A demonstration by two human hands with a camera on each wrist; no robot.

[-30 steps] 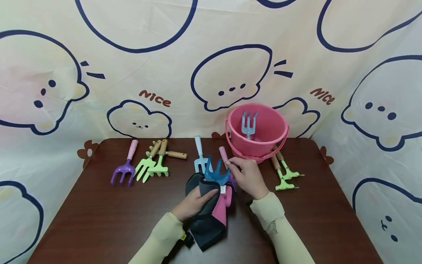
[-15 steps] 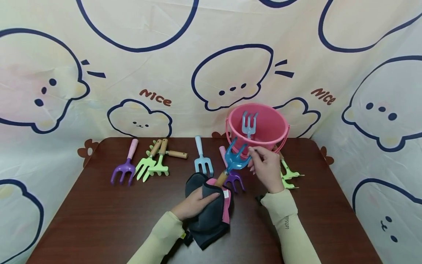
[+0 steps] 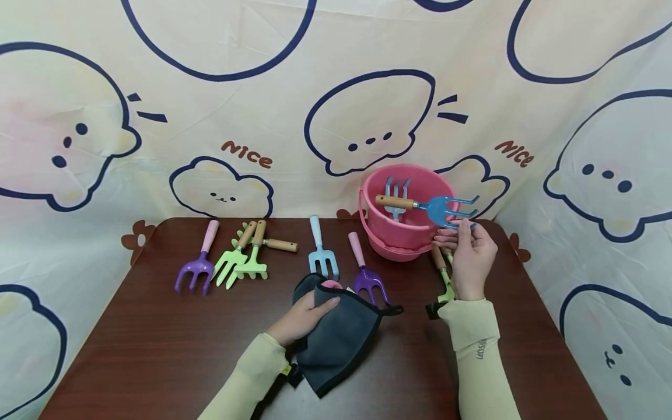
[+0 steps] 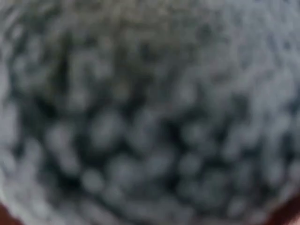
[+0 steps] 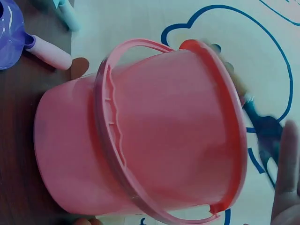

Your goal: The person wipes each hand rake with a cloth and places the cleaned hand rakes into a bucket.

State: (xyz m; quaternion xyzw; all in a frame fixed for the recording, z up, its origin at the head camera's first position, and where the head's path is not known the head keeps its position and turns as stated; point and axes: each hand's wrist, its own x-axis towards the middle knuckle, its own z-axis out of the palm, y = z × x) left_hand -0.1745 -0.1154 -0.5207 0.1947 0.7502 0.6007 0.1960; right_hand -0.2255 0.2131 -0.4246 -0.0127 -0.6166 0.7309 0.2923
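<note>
My right hand pinches a blue hand rake by its tines, the wooden handle pointing left over the mouth of the pink bucket. A light blue hand fork stands inside the bucket, tines up. Lower down, my left hand grips a dark grey fabric pouch with a bit of pink at its top opening and a black loop at its right corner. In the right wrist view, the rake lies beyond the bucket's rim. Blurred grey fabric fills the left wrist view.
A purple fork and a light blue fork lie between pouch and bucket. Leftward are green tools with wooden handles and another purple fork. Green tools lie partly behind my right hand. A printed cloth backs the table.
My right hand has drawn the blue rake out of the pouch and carried it up and right over the bucket. The pouch sags flatter in my left hand, which has barely moved.
</note>
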